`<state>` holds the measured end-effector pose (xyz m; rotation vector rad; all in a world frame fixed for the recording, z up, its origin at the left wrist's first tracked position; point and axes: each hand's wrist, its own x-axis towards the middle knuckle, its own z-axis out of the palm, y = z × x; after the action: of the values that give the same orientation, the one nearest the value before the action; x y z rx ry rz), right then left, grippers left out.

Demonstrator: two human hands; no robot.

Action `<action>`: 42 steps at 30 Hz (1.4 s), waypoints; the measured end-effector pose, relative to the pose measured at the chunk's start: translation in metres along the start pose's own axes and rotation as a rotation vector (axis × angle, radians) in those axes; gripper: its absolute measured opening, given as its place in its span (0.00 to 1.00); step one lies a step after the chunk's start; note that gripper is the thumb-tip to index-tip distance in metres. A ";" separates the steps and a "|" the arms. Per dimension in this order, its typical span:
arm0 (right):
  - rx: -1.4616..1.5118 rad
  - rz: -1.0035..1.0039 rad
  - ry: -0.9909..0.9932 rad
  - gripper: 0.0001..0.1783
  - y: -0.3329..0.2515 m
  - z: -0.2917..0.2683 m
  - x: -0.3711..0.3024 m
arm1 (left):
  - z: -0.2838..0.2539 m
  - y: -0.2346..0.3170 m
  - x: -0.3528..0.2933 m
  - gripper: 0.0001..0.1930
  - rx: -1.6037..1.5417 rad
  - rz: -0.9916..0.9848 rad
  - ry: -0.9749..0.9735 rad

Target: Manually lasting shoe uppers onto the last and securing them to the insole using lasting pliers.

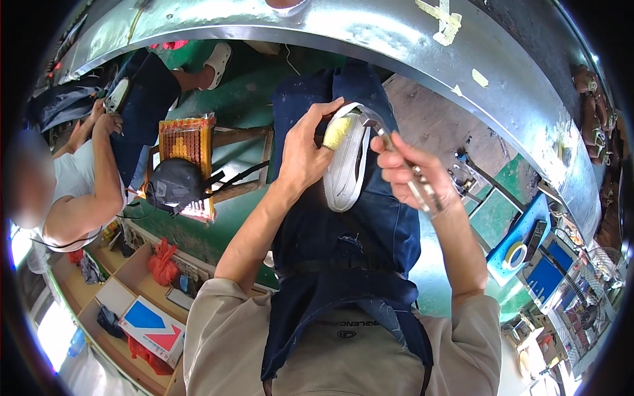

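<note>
On my lap, over a dark blue apron (317,237), lies a white shoe (345,178) with its toe pointing toward me. My left hand (305,148) grips its far left side, fingers over the edge and thumb against the shoe. A yellow wrap or patch (337,132) shows at that thumb. Closed round the handles of shiny metal pliers (417,181), my right hand (413,162) is just right of the shoe. The tool's head meets the shoe's far right rim; blur hides whether its jaws bite there.
A long metal bench edge (330,26) curves across the far side. At left, another person (86,178) works on a shoe beside a wooden stool with a beaded mat (188,142) and black bag (175,185). Divided trays (122,264) stand near left; a blue board with tape (515,254) is at right.
</note>
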<state>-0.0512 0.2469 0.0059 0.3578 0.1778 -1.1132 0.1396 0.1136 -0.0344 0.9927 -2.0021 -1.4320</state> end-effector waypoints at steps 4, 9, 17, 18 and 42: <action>-0.703 -0.109 0.520 0.21 0.018 0.016 0.008 | -0.001 0.001 -0.001 0.23 0.011 -0.022 -0.014; -1.774 -0.267 0.625 0.19 0.030 -0.013 0.015 | -0.006 0.001 -0.007 0.21 -0.058 -0.060 -0.005; -1.847 -0.438 0.667 0.17 0.045 -0.032 0.020 | -0.003 -0.011 -0.006 0.19 -0.138 -0.008 -0.006; -1.845 -0.440 0.669 0.17 0.045 -0.024 0.018 | -0.003 -0.007 -0.006 0.19 -0.137 -0.007 -0.009; -2.533 -0.371 0.566 0.15 0.013 0.013 0.002 | -0.007 -0.015 -0.026 0.34 0.019 -0.058 0.076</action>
<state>-0.0389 0.2460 0.0197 -1.6978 1.8967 -0.3617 0.1646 0.1268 -0.0459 1.1054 -1.9508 -1.3868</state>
